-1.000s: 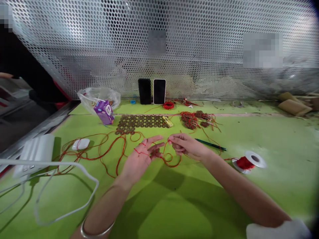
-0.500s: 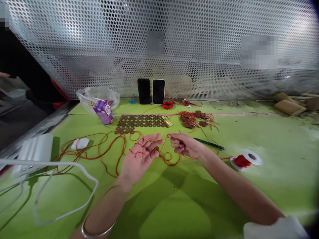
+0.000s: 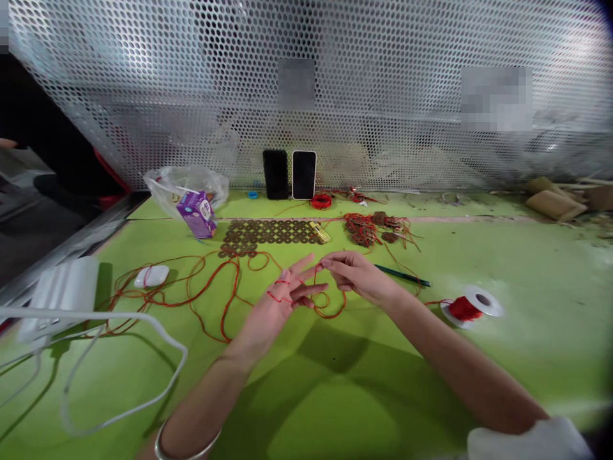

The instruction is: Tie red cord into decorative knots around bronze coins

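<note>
Left hand (image 3: 274, 311) has turned and is spread wide, cord (image 3: 282, 281) looped round it; right hand (image 3: 357, 273) seemingly pinches the cord.

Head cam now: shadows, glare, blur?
Head view: soft shadows on the table below both hands; head view: bright glare on the mesh, upper left and right; head view: upper-right corner dark; head view: cord on the left hand thin but visible.
</note>
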`<state>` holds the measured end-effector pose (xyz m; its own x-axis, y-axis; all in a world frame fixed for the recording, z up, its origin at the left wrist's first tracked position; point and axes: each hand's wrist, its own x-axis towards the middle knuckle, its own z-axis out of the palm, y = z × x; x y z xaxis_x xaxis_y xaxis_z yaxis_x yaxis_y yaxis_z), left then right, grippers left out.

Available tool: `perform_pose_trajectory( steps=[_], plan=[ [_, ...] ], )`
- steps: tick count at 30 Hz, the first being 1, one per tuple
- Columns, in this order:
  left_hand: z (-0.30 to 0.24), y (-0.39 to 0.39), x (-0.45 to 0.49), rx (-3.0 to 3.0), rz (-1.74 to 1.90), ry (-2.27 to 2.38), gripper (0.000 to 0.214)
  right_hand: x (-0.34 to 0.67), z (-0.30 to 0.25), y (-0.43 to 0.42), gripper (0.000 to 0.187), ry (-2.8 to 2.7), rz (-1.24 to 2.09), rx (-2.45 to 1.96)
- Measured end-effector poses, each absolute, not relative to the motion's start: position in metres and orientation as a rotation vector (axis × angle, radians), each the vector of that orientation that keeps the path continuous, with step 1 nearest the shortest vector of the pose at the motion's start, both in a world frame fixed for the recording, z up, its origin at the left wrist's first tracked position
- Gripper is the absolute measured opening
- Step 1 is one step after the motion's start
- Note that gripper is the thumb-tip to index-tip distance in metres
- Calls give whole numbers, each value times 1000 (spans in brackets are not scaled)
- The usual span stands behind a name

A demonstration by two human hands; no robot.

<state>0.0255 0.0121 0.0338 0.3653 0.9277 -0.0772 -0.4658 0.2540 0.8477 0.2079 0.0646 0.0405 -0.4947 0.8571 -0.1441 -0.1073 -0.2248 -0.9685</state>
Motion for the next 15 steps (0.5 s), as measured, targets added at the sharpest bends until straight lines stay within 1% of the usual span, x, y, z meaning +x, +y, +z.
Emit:
perform_pose_trajectory(
  steps=[3, 10, 12, 15],
  plan=[
    [30, 13, 26, 875, 969, 649, 41, 209, 41, 66, 27, -1435, 1729, -970],
    [23, 13, 25, 1013, 890, 666, 43, 208, 44, 69, 31, -1404, 1771, -1009],
    [24, 11, 26, 1033, 847, 727, 42, 206, 50, 64, 29, -1523, 1674, -1024],
    [25, 10, 28, 992, 873, 791, 42, 204, 60, 56, 25, -1863, 1357, -1035]
  ],
)
